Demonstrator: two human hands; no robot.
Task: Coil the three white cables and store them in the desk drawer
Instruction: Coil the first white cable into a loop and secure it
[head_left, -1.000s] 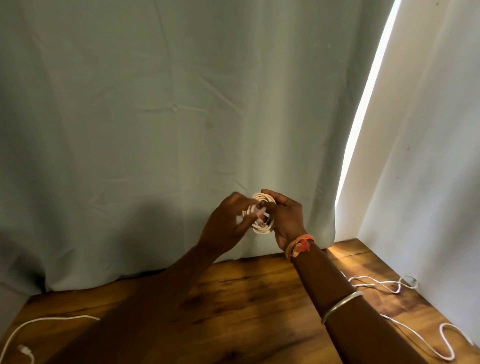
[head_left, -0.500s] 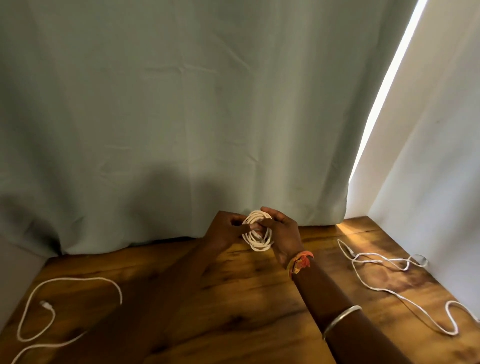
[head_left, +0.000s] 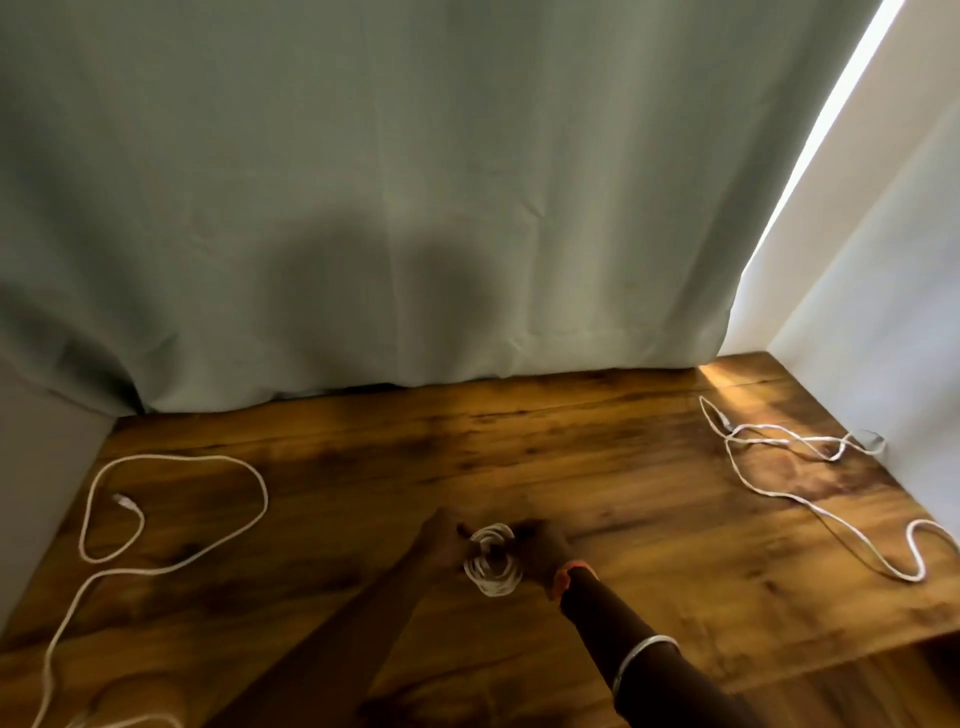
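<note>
Three white cables show, and two hands. One cable is wound into a small, tight coil (head_left: 492, 561) of several overlapping round turns with a dark hole in the middle. The turns sit unevenly, so the bundle looks thicker along its lower edge. It is low over the wooden desk (head_left: 623, 467), towards the front at about mid-width; whether it touches the wood cannot be told.

The left hand (head_left: 441, 543) sits against the coil's left side with its fingers curled in on the rim. The right hand (head_left: 540, 553) grips the coil's right side in the same way. Both are blurred, so single fingers cannot be made out. On the right arm, just behind the coil, are one orange wristband (head_left: 569, 574) and, further back, one thin metal bangle (head_left: 644, 652).

The other two cables lie loose on the wood. One (head_left: 171, 456) is well to the left of the coil, in a wide open loop with a tail trailing toward the near edge and a plug end inside the loop. The other (head_left: 802, 500) is well to the right of the coil, in tangled, wavy bends. Beyond the coil hangs one pale green curtain (head_left: 415, 208).
</note>
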